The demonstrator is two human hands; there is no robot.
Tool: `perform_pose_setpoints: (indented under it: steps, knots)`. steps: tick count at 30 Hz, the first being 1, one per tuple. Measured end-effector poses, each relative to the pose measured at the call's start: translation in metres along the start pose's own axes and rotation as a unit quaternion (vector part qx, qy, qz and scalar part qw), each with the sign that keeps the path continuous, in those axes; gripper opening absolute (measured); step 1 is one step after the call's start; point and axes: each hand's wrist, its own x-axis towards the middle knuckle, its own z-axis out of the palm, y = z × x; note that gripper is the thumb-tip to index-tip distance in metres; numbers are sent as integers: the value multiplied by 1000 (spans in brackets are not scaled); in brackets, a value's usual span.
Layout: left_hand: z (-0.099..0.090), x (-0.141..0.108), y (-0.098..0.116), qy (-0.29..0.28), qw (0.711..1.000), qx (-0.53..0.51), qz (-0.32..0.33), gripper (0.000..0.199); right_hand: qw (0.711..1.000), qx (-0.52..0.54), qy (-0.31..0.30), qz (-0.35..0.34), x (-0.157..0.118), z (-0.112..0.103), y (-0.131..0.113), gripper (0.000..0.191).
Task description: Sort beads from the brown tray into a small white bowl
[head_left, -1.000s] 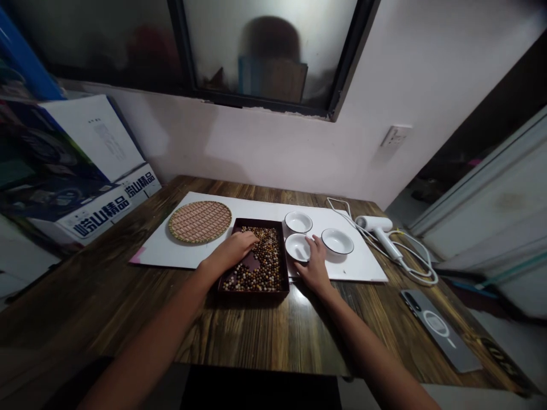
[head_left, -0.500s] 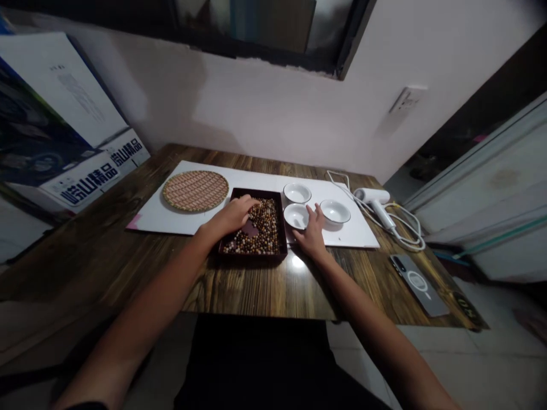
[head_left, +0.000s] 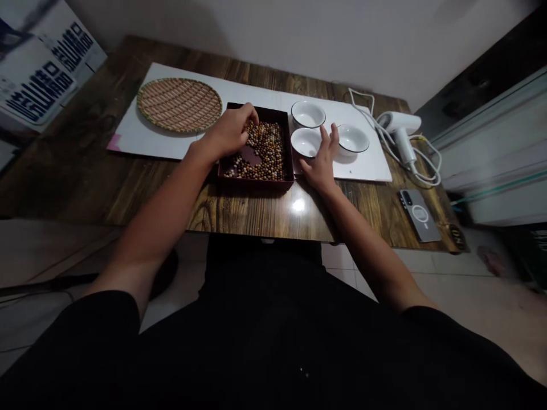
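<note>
A dark red box [head_left: 256,185] holds many small brown and tan beads [head_left: 269,151]. Over its left part is my left hand [head_left: 233,131], fingers curled down at the beads; what they hold, if anything, is hidden. My right hand [head_left: 322,159] has its fingers spread at the near white bowl [head_left: 304,142], just right of the box. Two more white bowls with dark rims stand close by, one behind [head_left: 307,114] and one to the right [head_left: 354,138].
A round woven tray [head_left: 179,105] lies on the white board [head_left: 149,145] at the left. To the right are a white hair dryer [head_left: 399,122] with its cord and a grey phone [head_left: 421,216]. Printed boxes [head_left: 38,85] stand at the far left.
The camera has tilted down, so the table sits higher in view and more of the black clothing shows. My left hand has lifted slightly at the beads; my right hand stays by the near bowl.
</note>
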Motion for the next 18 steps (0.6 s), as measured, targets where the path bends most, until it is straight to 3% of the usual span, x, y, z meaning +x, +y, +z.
perform_pose_setpoints:
  steps: [7,18]
  knots:
    - [0,-1,6,41,999,-16,-19,20,1000,-6,-3,-20,-1,-8,-5,91]
    - [3,3,-6,18,1000,-21,-1,26,997,-1,59,-47,-4,-14,-2,74]
